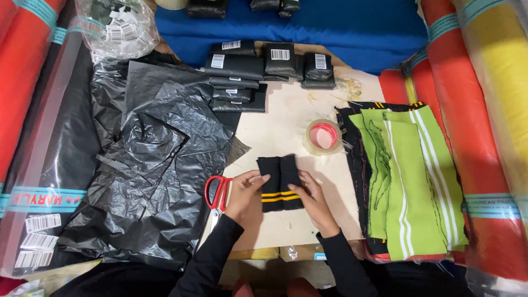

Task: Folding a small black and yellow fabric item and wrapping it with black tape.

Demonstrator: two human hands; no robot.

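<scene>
Folded black cloth (280, 183) is gripped at its sides by left hand (245, 193) and right hand (314, 199).

Black wrapped packages (258, 69) lie stacked at the table's far edge — each bearing a white barcode label (280, 54). A clear bag of loose labels (116, 28) sits far left; white stickers (36, 240) cling near-left.

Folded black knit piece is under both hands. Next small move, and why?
Probably slide it onto a black plastic sheet: both hands, left hand and right hand, pin the folded piece, and wrapped black packs lie beyond.
</scene>
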